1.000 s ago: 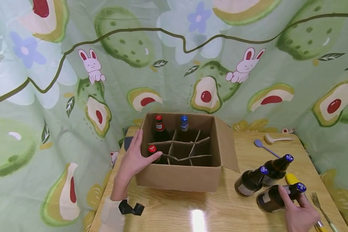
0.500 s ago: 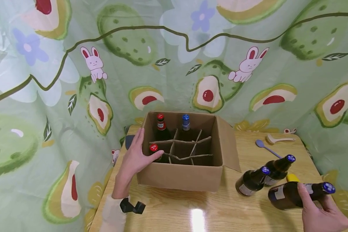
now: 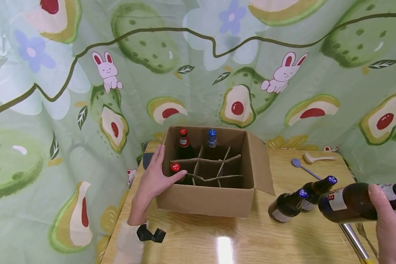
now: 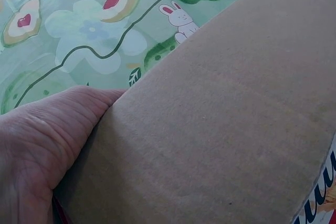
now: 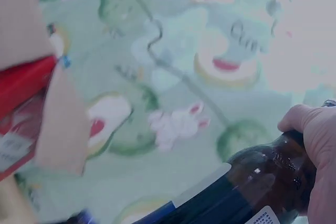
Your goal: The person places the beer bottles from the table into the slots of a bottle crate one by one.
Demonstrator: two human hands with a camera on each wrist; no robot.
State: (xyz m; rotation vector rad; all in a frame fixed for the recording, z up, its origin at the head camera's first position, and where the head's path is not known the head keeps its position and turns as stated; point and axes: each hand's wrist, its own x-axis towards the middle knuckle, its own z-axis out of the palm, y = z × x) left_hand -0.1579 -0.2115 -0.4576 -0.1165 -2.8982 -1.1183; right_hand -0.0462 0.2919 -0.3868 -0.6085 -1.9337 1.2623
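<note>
In the head view, the right hand (image 3: 392, 229) has its grip closed around a dark bottle (image 3: 344, 203), near the right edge. This bottle is tilted almost to lying, its base toward the box (image 3: 204, 201) and its neck toward the right, above the bench (image 3: 250, 238). Just beside its base, two more bottles with blue caps stand on the bench, a nearer one (image 3: 285, 208) and a farther one (image 3: 316, 190). The left hand (image 3: 155, 179) rests on the left front corner of the box, with the thumb along the front rim and the fingers straight along the left wall, so its grip is wide. Inside, the cardboard divider (image 3: 214, 160) makes compartments; red-capped bottles (image 3: 183, 141) stand in the back left and front left ones, and a blue-capped bottle (image 3: 212, 139) in the back middle one.

In the left wrist view, the left hand touches the box edge; its fingertips are hidden behind the cardboard.

In the right wrist view, the right hand holds the bottle close to its neck, the thumb lying on the glass. The patterned cloth (image 5: 173, 93) behind is blurred.
</note>
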